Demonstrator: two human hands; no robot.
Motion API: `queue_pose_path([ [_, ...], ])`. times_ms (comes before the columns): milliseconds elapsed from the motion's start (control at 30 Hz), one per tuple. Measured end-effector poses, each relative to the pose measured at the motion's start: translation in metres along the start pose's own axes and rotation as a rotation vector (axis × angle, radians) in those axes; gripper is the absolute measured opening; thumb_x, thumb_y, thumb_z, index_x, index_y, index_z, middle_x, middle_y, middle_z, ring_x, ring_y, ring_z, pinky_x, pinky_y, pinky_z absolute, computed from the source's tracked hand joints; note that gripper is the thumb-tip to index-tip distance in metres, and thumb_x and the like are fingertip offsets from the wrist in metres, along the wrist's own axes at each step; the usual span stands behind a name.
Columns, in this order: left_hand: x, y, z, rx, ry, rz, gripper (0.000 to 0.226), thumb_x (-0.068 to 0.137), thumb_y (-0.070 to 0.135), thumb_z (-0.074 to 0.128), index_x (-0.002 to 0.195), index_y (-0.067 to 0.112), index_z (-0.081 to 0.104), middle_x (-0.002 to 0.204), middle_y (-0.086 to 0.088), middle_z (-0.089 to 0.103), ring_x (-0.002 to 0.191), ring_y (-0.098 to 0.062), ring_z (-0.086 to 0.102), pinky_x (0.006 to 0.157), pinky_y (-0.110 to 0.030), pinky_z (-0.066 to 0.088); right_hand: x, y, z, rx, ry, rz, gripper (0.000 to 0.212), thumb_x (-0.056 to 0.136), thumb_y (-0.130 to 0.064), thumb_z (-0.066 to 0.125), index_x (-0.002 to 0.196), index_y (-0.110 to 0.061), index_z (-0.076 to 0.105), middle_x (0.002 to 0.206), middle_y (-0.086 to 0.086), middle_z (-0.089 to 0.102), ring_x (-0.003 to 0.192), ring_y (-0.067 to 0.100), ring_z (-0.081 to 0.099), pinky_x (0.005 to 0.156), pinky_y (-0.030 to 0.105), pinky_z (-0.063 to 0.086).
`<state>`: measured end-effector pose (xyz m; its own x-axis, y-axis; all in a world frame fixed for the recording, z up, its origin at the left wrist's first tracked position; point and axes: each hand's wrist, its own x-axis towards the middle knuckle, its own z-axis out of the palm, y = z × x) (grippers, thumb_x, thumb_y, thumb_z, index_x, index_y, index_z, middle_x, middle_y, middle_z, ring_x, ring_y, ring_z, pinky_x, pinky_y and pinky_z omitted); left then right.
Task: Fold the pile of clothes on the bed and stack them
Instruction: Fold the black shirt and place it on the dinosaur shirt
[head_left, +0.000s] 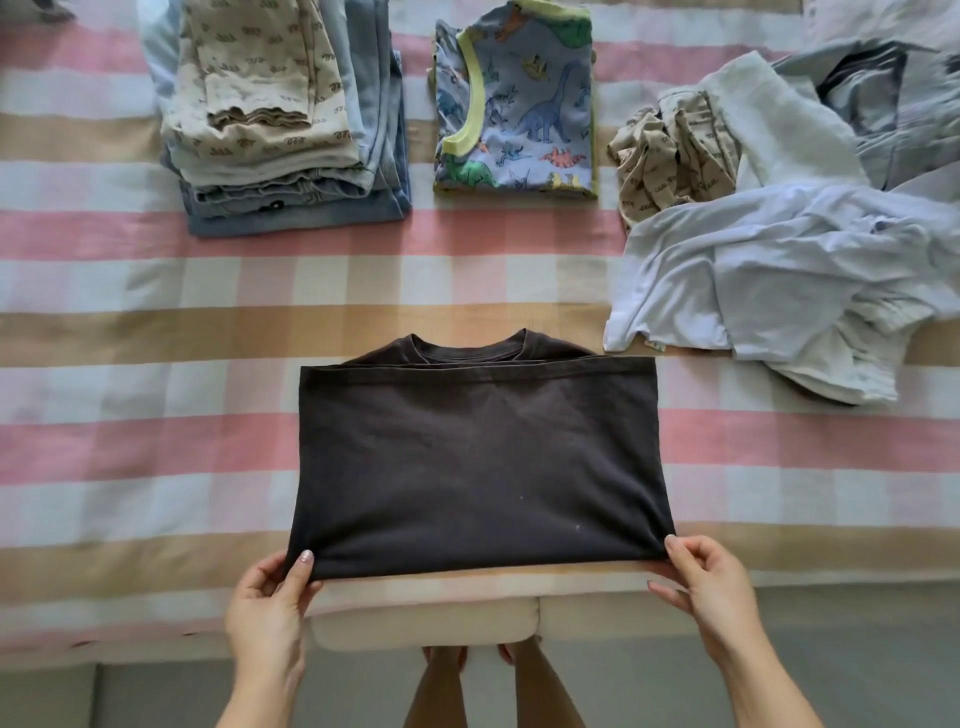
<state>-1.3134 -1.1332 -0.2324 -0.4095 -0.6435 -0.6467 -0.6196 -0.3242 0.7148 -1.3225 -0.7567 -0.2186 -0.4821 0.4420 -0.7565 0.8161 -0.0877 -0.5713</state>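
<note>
While both hands hold its near edge, the dark T-shirt (478, 467) lies flat on the checked bed cover (156, 441) directly in front of the person. It is doubled over so that its hem runs straight across just short of the round collar (467, 347), which peeks out at the far side. The left hand (270, 608) pinches the shirt's near left corner, thumb (302, 566) on top of the cloth and the other fingers curled beneath it. The right hand (711, 587) pinches the near right corner likewise, thumb above and fingers tucked under the fold. At the far left of the cover stands a stack of folded clothes (280, 119), beige printed pieces on top of pale blue and denim ones. Just right of it, and apart from it, a folded dinosaur-print shirt (519, 104) with a yellow-green neckband lies on its own. Further right sprawls the unfolded pile (779, 260): pale blue and white garments heaped loosely, with a crumpled beige printed piece (670, 156) at its left side. The pile's nearest corner comes right beside the dark shirt's far right corner; whether they touch cannot be told.
</note>
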Motion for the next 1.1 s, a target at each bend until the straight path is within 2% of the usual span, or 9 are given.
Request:
queue_pose_path([
  [133, -0.007, 0.004, 0.002, 0.325, 0.04, 0.192, 0.018, 0.08, -0.003, 0.067, 0.091, 0.008, 0.058, 0.096, -0.014, 0.064, 0.078, -0.013, 0.064, 0.072, -0.013, 0.051, 0.0, 0.001, 0.004, -0.052, 0.061, -0.059, 0.014, 0.09, -0.007, 0.057, 0.078, -0.001, 0.057, 0.074, 0.011, 0.051, 0.07, 0.02, 0.051, 0.048, 0.021, 0.054],
  [200, -0.013, 0.013, 0.011, 0.572, 0.048, 0.421, 0.034, 0.075, 0.001, 0.072, 0.106, 0.007, 0.059, 0.11, -0.012, 0.056, 0.097, -0.024, 0.056, 0.087, -0.019, 0.042, 0.001, -0.002, 0.004, -0.103, 0.091, -0.123, 0.009, 0.09, -0.009, 0.058, 0.083, -0.003, 0.06, 0.082, 0.015, 0.059, 0.077, 0.027, 0.056, 0.056, 0.031, 0.054],
  [300, -0.04, 0.029, 0.05, 0.641, -0.111, 0.75, 0.03, 0.076, -0.005, 0.069, 0.102, 0.007, 0.061, 0.101, -0.001, 0.055, 0.095, -0.023, 0.054, 0.085, -0.019, 0.04, 0.002, -0.005, 0.003, -0.165, 0.178, -0.207, 0.003, 0.089, -0.011, 0.059, 0.091, -0.009, 0.06, 0.091, 0.013, 0.065, 0.09, 0.033, 0.061, 0.08, 0.052, 0.051],
  [433, -0.082, 0.038, 0.127, 0.652, -0.38, 0.917, 0.019, 0.079, -0.004, 0.066, 0.093, 0.008, 0.065, 0.091, 0.003, 0.061, 0.087, -0.014, 0.059, 0.077, -0.012, 0.044, -0.002, -0.006, 0.006, -0.107, 0.212, -0.194, 0.006, 0.089, -0.009, 0.059, 0.094, -0.012, 0.061, 0.094, 0.009, 0.065, 0.092, 0.029, 0.061, 0.087, 0.052, 0.049],
  [600, -0.119, 0.025, 0.215, 0.638, -0.577, 0.966, 0.011, 0.082, -0.004, 0.062, 0.087, 0.005, 0.066, 0.084, 0.0, 0.063, 0.079, -0.016, 0.058, 0.073, -0.028, 0.049, -0.005, 0.001, 0.012, 0.034, 0.202, -0.14, 0.009, 0.087, -0.009, 0.061, 0.095, -0.013, 0.062, 0.095, 0.005, 0.066, 0.089, 0.02, 0.061, 0.081, 0.036, 0.05],
  [733, -0.135, 0.004, 0.265, 0.764, -0.598, 0.968, 0.007, 0.084, 0.009, 0.064, 0.091, 0.009, 0.064, 0.088, 0.002, 0.057, 0.08, -0.016, 0.054, 0.069, -0.03, 0.048, -0.008, 0.005, 0.016, 0.123, 0.188, -0.056, 0.012, 0.083, -0.012, 0.067, 0.093, -0.014, 0.062, 0.089, 0.0, 0.066, 0.082, 0.011, 0.061, 0.07, 0.022, 0.047],
  [933, -0.142, -0.015, 0.302, 1.019, -0.431, 0.846, 0.043, 0.069, 0.041, 0.075, 0.091, 0.013, 0.05, 0.091, 0.002, 0.043, 0.085, -0.02, 0.049, 0.065, -0.038, 0.045, -0.008, 0.013, 0.018, 0.134, 0.142, 0.045, 0.013, 0.08, -0.005, 0.07, 0.079, -0.016, 0.063, 0.081, 0.008, 0.068, 0.079, 0.024, 0.064, 0.079, 0.046, 0.054],
  [1033, -0.142, -0.016, 0.311, 1.08, -0.377, 0.815, 0.058, 0.066, 0.041, 0.077, 0.103, 0.011, 0.045, 0.101, -0.004, 0.042, 0.091, -0.025, 0.05, 0.064, -0.038, 0.043, -0.014, 0.013, 0.019, 0.163, 0.201, 0.021, 0.018, 0.075, -0.001, 0.072, 0.071, -0.016, 0.064, 0.07, 0.008, 0.069, 0.071, 0.026, 0.066, 0.074, 0.044, 0.055],
  [1100, -0.141, -0.014, 0.313, 1.026, -0.373, 0.792, 0.054, 0.07, 0.029, 0.074, 0.11, 0.009, 0.043, 0.107, -0.007, 0.041, 0.094, -0.028, 0.051, 0.063, -0.036, 0.04, -0.022, 0.013, 0.022, 0.171, 0.241, -0.017, 0.02, 0.073, -0.001, 0.074, 0.067, -0.017, 0.065, 0.062, 0.002, 0.069, 0.066, 0.02, 0.067, 0.068, 0.032, 0.055],
])
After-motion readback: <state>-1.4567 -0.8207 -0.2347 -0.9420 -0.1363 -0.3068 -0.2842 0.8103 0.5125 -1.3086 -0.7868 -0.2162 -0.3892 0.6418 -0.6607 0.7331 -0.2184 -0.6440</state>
